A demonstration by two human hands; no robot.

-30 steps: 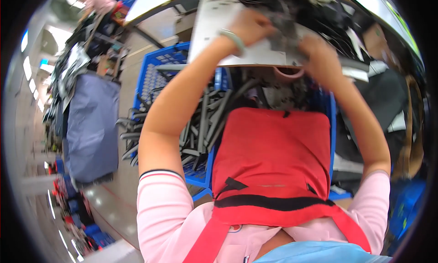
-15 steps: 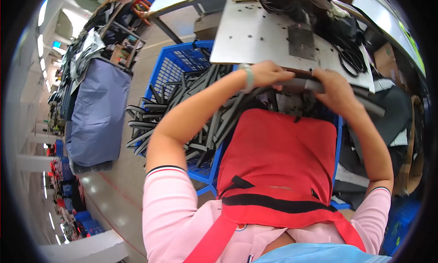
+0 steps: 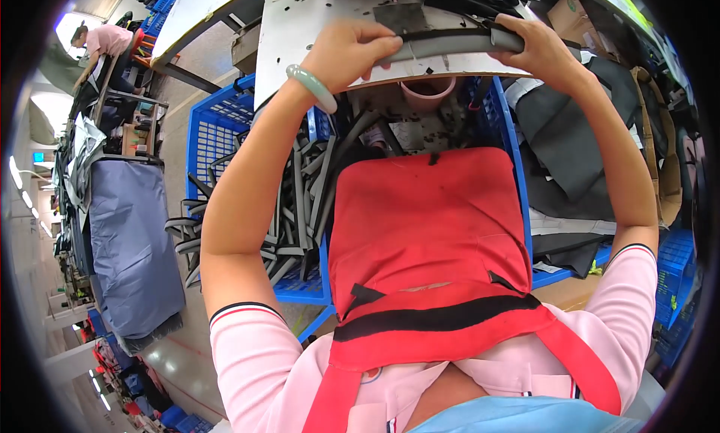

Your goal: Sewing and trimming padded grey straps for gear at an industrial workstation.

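My left hand (image 3: 352, 54) and my right hand (image 3: 536, 50) hold the two ends of a long grey and black padded strip (image 3: 450, 41) at the front edge of a white machine table (image 3: 300, 28). A pale green bangle (image 3: 313, 86) sits on my left wrist. A black square patch (image 3: 401, 16) lies on the table just behind the strip. Below, my red apron (image 3: 427, 238) covers my lap.
A blue plastic crate (image 3: 217, 140) at my left holds several similar grey strips (image 3: 300, 200). Dark fabric pieces (image 3: 562, 155) are piled at my right. A grey covered cart (image 3: 131, 245) stands on the left, with another person (image 3: 101, 39) far behind it. A pink cup (image 3: 427, 95) hangs under the table.
Both hands have lifted the strip from lap level up to the table's front edge and spread farther apart along it.
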